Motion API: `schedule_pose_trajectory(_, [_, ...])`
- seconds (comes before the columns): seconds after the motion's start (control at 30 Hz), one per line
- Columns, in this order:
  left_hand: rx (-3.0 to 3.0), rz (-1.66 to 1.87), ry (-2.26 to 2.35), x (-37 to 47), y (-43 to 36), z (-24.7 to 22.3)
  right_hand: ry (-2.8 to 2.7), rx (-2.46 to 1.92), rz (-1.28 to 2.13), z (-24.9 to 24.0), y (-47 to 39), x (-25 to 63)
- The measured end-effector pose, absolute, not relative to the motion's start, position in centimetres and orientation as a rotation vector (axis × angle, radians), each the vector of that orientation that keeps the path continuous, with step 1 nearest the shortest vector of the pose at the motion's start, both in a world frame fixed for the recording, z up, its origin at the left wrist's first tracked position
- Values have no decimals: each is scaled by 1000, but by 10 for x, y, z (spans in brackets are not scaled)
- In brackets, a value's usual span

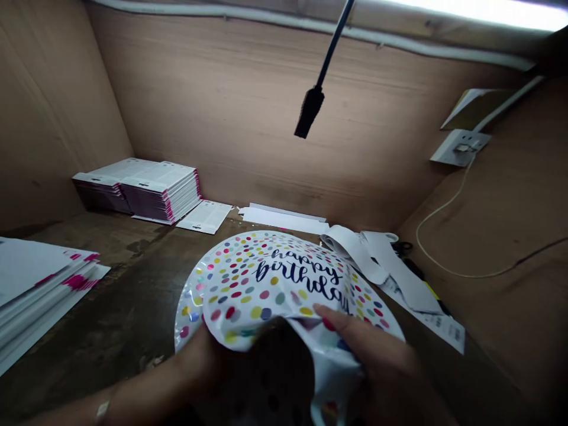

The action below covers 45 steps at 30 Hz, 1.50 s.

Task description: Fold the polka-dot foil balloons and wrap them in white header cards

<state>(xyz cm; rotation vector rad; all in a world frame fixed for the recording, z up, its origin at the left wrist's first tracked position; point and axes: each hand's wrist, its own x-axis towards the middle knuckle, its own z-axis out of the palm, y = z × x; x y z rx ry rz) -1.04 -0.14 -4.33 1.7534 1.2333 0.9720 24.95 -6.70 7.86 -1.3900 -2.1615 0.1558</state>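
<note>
A flat round foil balloon (pixel 284 284), white with coloured dots and the dark words "happy birthday", lies in front of me at the lower middle. Its near part is folded and bunched up, with a dark hollow below the fold. My right hand (pixel 377 349) is closed on the folded foil at the near right, its thumb on top of the print. At the near left edge my left hand (pixel 202 358) grips the balloon, its fingers mostly hidden under the foil and in shadow.
Stacked white cards (pixel 160 183) with pink edges stand at the back left; another card stack (pixel 39 290) is nearer. Curled paper label strips (pixel 390 266) lie on the right by dark scissors (pixel 403 247). A black connector (pixel 309 112) hangs overhead. Wooden panels enclose the table.
</note>
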Motion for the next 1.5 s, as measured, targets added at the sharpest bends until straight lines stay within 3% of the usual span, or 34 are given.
schedule_pose_trajectory(0.1, [1632,1053,1572,-58,-1,-34,-2195,-1359,252,51,-75,224])
schedule_pose_trajectory(0.17, [2010,1007,1657,-82,2,-27,-2194,-1406,380,37,-78,210])
schedule_pose_trajectory(0.27, [2676,689,1303,-88,3,-15,-2150,-1479,590,26,-82,198])
schedule_pose_trajectory(0.4, [2928,538,912,-69,6,-8,-2099,-1512,611,26,-84,201])
schedule_pose_trajectory(0.67, [2784,682,876,-66,22,-18,-2379,-1539,595,27,-91,240])
schedule_pose_trajectory(0.83, [2679,514,849,-81,27,-19,-2445,-1768,449,6,-86,308])
schedule_pose_trajectory(1.03, [2472,387,852,-90,38,-11,-2365,-1667,392,-13,-56,338])
schedule_pose_trajectory(1.3, [1903,535,1531,-91,70,-8,-1844,-1963,774,-3,-21,342])
schedule_pose_trajectory(1.5, [2092,446,1736,-78,94,-13,-1738,-2285,410,-6,15,336])
